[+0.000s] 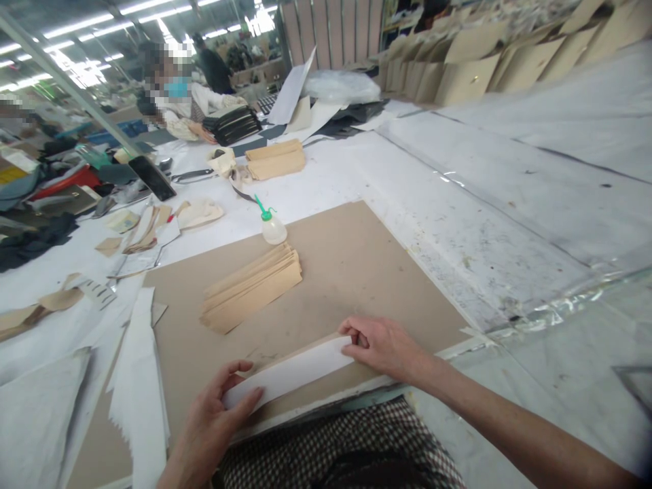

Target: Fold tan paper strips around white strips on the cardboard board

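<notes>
A long white strip (300, 370) lies slantwise near the front edge of the brown board (356, 265), with a thin tan edge showing behind it. My left hand (227, 401) grips its left end, thumb on top and fingers beneath. At the other end, my right hand (374, 345) pinches the corner between thumb and curled fingers. Beyond the strip, a fanned stack of tan strips (255, 282) rests on the board. Just behind that stack stands a clear squeeze bottle (274, 229) with a green nozzle.
A pile of white strips (140, 387) lies along the board's left side. Farther back are a bundle of tan pieces (278, 159) and a phone (151, 178) on a pole. Rows of beige bag panels (466, 75) stand back right. A masked co-worker (178, 102) handles a dark stack (234, 124).
</notes>
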`<state>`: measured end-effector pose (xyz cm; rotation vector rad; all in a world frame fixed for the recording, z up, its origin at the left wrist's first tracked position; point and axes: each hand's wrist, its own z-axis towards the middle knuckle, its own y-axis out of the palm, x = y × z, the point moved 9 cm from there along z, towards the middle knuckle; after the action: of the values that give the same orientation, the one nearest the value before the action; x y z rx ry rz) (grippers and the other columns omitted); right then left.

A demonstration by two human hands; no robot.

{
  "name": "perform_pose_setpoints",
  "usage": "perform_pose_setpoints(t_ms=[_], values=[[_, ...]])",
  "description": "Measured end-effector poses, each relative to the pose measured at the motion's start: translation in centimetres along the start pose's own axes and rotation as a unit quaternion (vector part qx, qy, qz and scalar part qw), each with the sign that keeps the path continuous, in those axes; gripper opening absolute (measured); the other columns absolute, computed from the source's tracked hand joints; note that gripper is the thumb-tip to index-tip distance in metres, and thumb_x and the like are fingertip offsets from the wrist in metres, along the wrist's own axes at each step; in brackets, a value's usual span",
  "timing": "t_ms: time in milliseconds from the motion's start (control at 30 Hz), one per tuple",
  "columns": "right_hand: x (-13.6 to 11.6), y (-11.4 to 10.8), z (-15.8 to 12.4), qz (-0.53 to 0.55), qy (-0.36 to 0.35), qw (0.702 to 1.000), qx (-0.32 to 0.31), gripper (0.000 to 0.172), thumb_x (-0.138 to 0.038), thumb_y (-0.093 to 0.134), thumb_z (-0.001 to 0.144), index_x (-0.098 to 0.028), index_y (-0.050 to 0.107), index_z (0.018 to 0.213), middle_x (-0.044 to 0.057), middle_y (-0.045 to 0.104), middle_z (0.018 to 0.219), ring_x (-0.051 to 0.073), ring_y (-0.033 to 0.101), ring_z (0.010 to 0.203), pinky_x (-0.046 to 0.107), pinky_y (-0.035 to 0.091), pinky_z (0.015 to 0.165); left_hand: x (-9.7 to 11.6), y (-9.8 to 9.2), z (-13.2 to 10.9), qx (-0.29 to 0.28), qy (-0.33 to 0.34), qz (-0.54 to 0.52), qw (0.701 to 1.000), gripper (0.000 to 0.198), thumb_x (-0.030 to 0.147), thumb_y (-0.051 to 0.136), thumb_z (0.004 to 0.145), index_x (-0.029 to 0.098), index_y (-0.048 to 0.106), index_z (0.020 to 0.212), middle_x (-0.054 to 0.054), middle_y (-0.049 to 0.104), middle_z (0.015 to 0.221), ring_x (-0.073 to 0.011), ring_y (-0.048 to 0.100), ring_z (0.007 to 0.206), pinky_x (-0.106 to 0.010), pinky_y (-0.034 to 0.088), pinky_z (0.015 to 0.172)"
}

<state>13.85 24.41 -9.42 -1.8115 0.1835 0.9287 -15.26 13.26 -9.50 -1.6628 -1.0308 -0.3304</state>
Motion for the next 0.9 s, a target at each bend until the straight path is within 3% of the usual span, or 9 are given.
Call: perform_pose_setpoints(t_ms=[167,367,500,600,733,900], values=[[0.0,0.1,-0.1,-0.005,-0.009,1.0,0.001,0.019,-0.025,0.067,0.084,-0.022,0.066,0.102,-0.001,0.07,0.083,0.016,0.062,0.077,0.027,0.039,0.071,0.1,-0.1,0.0,0.009,-0.001,0.004,1.0,0.065,0.065,0.073,0.068,0.02,0.064,0.114,-0.004,0.074,0.092,-0.0253,0.069,0.082,-0.031,0.052,0.069],[-0.3,0.0,-0.2,-0.021,-0.003,1.0,0.0,0.018,-0.026,0.064,0.084,-0.023,0.065,0.102,-0.001,0.07,0.082,0.016,0.062,0.076,0.027,0.04,0.071,0.7,-0.2,-0.5,0.054,0.026,-0.006,0.998,0.058,0.061,0.07,0.073,0.02,0.064,0.113,-0.002,0.071,0.086,-0.0219,0.065,0.074,-0.03,0.049,0.066],[-0.6,0.0,-0.2,-0.023,-0.01,1.0,-0.005,0.018,-0.029,0.061,0.085,-0.023,0.064,0.101,0.0,0.069,0.081,0.018,0.062,0.073,0.029,0.041,0.069,0.7,-0.3,-0.7,0.007,0.023,-0.027,0.999,0.05,0.052,0.07,0.079,0.019,0.062,0.116,0.0,0.065,0.082,-0.0167,0.058,0.07,-0.027,0.044,0.064],[0.0,0.5,0.0,-0.019,-0.017,1.0,-0.01,0.023,-0.038,0.056,0.087,-0.024,0.065,0.103,0.001,0.066,0.076,0.02,0.061,0.069,0.031,0.041,0.064,0.4,-0.4,-1.0,-0.039,0.012,-0.111,0.993,0.047,0.049,0.065,0.083,0.017,0.058,0.117,0.004,0.055,0.072,-0.0132,0.051,0.063,-0.024,0.038,0.058],[1.5,1.0,0.7,-0.013,-0.011,1.0,0.005,0.034,-0.053,0.055,0.085,-0.027,0.067,0.104,0.002,0.064,0.072,0.021,0.062,0.066,0.033,0.045,0.063,-0.2,-1.4,-0.9,-0.015,0.02,-0.141,0.99,0.045,0.044,0.067,0.079,0.016,0.057,0.113,0.006,0.049,0.068,-0.0114,0.049,0.062,-0.023,0.036,0.058],[1.5,1.1,1.0,-0.01,-0.018,1.0,-0.006,0.042,-0.06,0.054,0.082,-0.026,0.068,0.1,0.003,0.064,0.067,0.022,0.062,0.061,0.034,0.046,0.058,-0.7,-1.6,-0.5,0.009,0.036,-0.115,0.993,0.038,0.03,0.072,0.076,0.017,0.061,0.11,0.007,0.048,0.068,-0.0101,0.045,0.062,-0.023,0.032,0.057]])
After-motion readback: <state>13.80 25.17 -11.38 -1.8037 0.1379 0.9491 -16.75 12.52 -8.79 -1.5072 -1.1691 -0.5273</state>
